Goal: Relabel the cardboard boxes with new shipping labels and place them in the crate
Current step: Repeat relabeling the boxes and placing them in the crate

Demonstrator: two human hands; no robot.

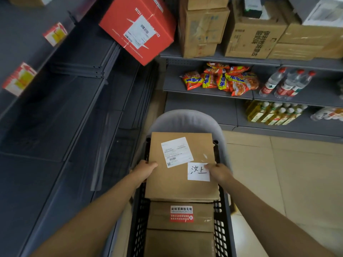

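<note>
Here the person holds a flat cardboard box over a black perforated crate, one hand on each side. The left hand grips the box's left edge, thumb on top and the other fingers hidden beneath. The right hand rests at the right edge, its thumb pressing on a white handwritten label that lies on the box's top face; whether the remaining fingers curl under the box cannot be seen. The two hands are well apart, with the width of the box between them. A printed shipping label, slightly tilted, is stuck on the box just beside the handwritten one, up and to the left.

Inside the crate, below the held box, lies another cardboard box bearing a red and white sticker, and nearer the camera a further brown box. Beyond the crate stands a grey chair.

On the shelving behind are a tilted red carton, stacked brown cartons, orange snack packets, water bottles and yellow drink bottles.
</note>
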